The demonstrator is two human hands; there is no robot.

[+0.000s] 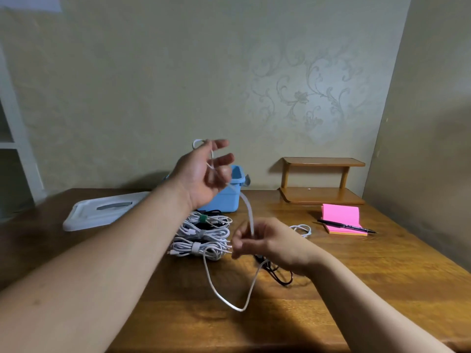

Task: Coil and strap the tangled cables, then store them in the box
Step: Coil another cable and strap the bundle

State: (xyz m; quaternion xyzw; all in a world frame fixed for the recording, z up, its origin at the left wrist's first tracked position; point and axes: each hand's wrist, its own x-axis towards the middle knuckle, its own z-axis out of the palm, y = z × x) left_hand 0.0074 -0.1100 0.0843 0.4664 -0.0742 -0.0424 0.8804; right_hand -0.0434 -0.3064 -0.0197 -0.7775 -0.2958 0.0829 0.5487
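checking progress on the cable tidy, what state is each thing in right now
left hand: raised, holds white cable looped over its fingers
right hand: pinches that cable lower down
white cable: uncoiled, slack loop hanging below right hand
white coils: strapped, piled on the table
blue box: open, lid off
lid: flat on the table, left of box
black cable: loose, unstrapped
pen: lying across pink notes

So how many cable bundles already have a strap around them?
3, piled before the blue box: green-strapped bundle farthest, grey-strapped bundle in the middle, pale-strapped bundle nearest. The left arm may hide more.
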